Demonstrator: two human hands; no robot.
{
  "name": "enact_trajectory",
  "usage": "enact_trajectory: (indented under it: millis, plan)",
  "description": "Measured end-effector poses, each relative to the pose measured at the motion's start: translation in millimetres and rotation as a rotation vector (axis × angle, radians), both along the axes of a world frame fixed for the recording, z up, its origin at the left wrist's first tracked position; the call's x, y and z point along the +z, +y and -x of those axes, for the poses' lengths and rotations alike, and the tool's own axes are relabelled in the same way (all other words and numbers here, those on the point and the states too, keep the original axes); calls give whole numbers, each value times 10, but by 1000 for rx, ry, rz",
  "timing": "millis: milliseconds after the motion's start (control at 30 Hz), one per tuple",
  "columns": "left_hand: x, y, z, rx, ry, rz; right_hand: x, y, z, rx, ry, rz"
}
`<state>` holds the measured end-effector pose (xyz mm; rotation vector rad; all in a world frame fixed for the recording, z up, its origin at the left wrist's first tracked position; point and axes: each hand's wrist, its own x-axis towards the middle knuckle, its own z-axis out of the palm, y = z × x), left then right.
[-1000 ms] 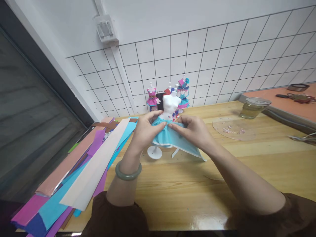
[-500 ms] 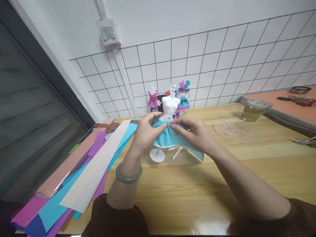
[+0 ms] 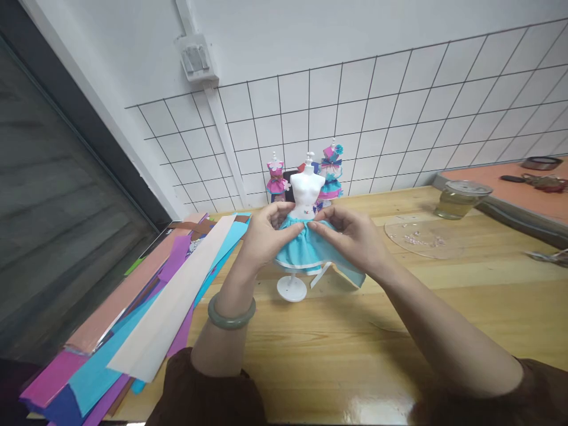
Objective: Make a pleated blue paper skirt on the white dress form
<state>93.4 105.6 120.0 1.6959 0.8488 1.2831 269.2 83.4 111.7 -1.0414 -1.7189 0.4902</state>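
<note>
A small white dress-form mannequin (image 3: 307,188) stands on a round white base in front of me. Around its waist is a gathered turquoise paper skirt (image 3: 298,251) with a white hem. My left hand (image 3: 269,234) pinches the waistband at the left side, thumb on the front. On the other side my right hand (image 3: 350,236) grips the waistband, its thumb close to the left thumb. An ungathered length of the turquoise material trails below the right hand. A white strip (image 3: 320,276) hangs or lies beside the base; I cannot tell which.
Coloured crepe-paper sheets (image 3: 177,296) are piled at the left. Two small dressed mannequins, one pink (image 3: 275,177) and one multicoloured (image 3: 331,174), stand behind. At the right are a clear plate (image 3: 394,239) of beads, a lidded jar (image 3: 461,204) and scissors (image 3: 548,256).
The mannequin's base has shifted slightly right and nearer to me, and the form stands straighter. More of the skirt front shows gathered between my thumbs. Both hands keep their hold.
</note>
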Motion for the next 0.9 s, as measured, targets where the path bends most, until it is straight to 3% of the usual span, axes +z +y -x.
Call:
enact_trajectory:
  millis: [667, 900]
  plan:
    - [-6, 2, -32, -20, -60, 67, -15, -9, 24, 24, 49, 26]
    - [-8, 5, -20, 0, 13, 79, 52, -6, -62, 132, 49, 143]
